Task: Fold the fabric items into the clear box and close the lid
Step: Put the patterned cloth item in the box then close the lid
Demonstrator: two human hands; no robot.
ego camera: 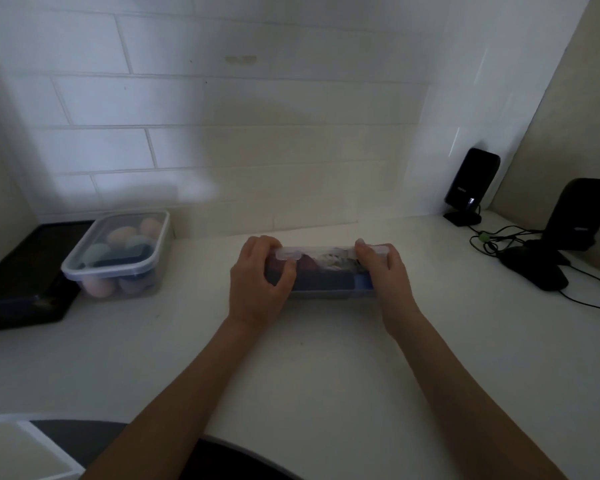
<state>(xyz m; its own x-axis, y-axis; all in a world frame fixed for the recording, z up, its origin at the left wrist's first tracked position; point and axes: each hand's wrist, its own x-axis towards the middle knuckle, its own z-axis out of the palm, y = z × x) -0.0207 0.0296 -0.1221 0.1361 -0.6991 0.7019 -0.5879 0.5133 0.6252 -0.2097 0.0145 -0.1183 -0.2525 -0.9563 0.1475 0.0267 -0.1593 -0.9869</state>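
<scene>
A small clear box [326, 284] sits on the white counter in the middle of the view, with its clear lid [321, 251] on top. Folded fabric items [329, 270] show through the wall: dark blue, reddish and white pieces. My left hand [262, 275] grips the box's left end, fingers over the lid's edge and thumb against the front. At the right end, my right hand [383, 271] holds the box the same way. The ends of the box are hidden behind my hands.
A larger lidded clear container [84, 261] of pastel rounded items stands at the left, beside a dark tray [18, 282]. Two black speakers [471, 183] [579, 213], a black mouse [534, 268] and cables lie at the right. A tiled wall rises behind.
</scene>
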